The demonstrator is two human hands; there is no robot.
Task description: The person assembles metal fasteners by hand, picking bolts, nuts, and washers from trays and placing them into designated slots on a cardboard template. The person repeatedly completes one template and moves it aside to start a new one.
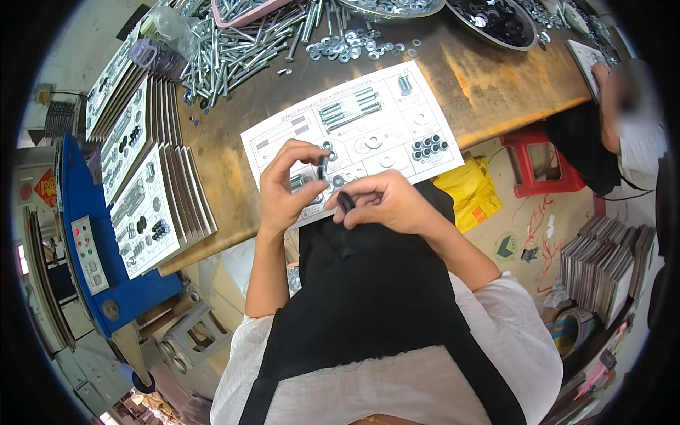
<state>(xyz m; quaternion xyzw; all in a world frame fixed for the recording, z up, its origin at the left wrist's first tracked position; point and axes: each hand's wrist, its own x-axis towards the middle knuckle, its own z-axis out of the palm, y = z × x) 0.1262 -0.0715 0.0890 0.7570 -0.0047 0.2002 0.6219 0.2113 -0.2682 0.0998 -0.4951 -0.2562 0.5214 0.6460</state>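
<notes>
A printed hardware card (443, 117) lies flat near the table's front edge, with bolts, nuts and washers laid on it. Over its front part, my left hand (289, 185) pinches a small stack of metal washers (322, 170) between thumb and forefinger. Close beside it, my right hand (389, 204) closes on a short black piece (346, 201), perhaps a stack of black washers; its exact kind is hard to make out. Several black-centred nuts (429, 146) sit in rows at the card's right side. Part of the card's lower left is hidden behind my left hand.
Stacks of filled cards (152, 205) stand at the left table edge. Loose bolts (234, 57), washers (354, 46) and a bowl of black washers (496, 21) fill the back. Another person's hand (608, 106) works at right, near a red stool (542, 166).
</notes>
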